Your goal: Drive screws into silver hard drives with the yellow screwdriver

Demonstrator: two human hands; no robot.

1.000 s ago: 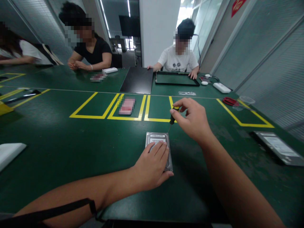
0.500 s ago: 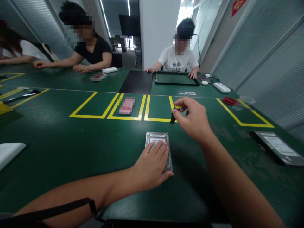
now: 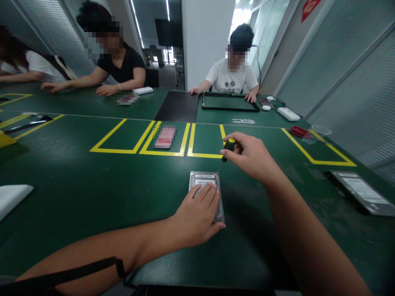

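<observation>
A silver hard drive (image 3: 202,176) with a white label lies on the green table in front of me. My left hand (image 3: 199,213) rests across it and holds it down, fingers over the label and thumb by the near right corner. Much of the drive is hidden under that hand. My right hand (image 3: 245,154) grips a small screwdriver (image 3: 228,144) by its black-and-yellow handle. The screwdriver leans, and its thin tip is at the drive's far right corner. Whether the tip sits in a screw is too small to tell.
Another hard drive (image 3: 365,191) lies at the right. A pixelated pink item (image 3: 166,137) lies within yellow tape. A white object (image 3: 14,199) stands at the left edge. A person (image 3: 231,76) across the table touches a black frame (image 3: 231,109). Two other people sit at the left.
My right hand's fingers and wrist have turned around the screwdriver handle, and the hand has sunk slightly. My left hand and the hard drive have stayed put.
</observation>
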